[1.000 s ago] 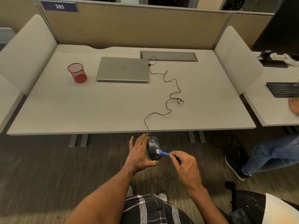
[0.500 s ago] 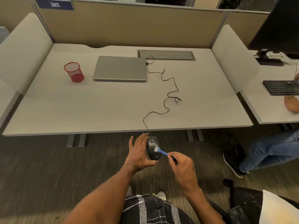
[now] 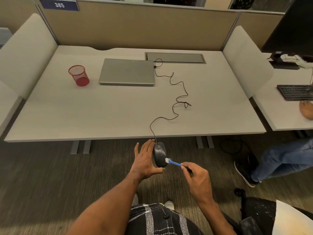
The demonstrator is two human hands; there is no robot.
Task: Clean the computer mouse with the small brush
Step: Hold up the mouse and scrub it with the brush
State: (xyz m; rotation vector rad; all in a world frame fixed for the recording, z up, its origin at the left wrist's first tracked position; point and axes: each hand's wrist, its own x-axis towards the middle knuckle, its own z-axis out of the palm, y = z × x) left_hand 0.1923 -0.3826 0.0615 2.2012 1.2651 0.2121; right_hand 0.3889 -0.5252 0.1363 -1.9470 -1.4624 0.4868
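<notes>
I hold a dark grey computer mouse (image 3: 159,154) in the air just in front of the desk's near edge. My left hand (image 3: 145,161) cradles it from the left, thumb under its rear and fingers along its side. My right hand (image 3: 197,178) pinches the black end of a small blue brush (image 3: 174,163). The brush's white bristles touch the mouse's right rear side. The mouse's black cable (image 3: 176,100) winds across the desk to the laptop.
On the grey desk (image 3: 67,116) lie a shut silver laptop (image 3: 127,72) and a red mesh cup (image 3: 78,75). A cable hatch (image 3: 175,58) sits at the back. Another person's legs (image 3: 277,160) and hand (image 3: 306,111) are at the right, by a keyboard (image 3: 295,92).
The brush head has shifted slightly along the mouse's right side, moving up and then back toward the rear. My left hand keeps the mouse in the same place.
</notes>
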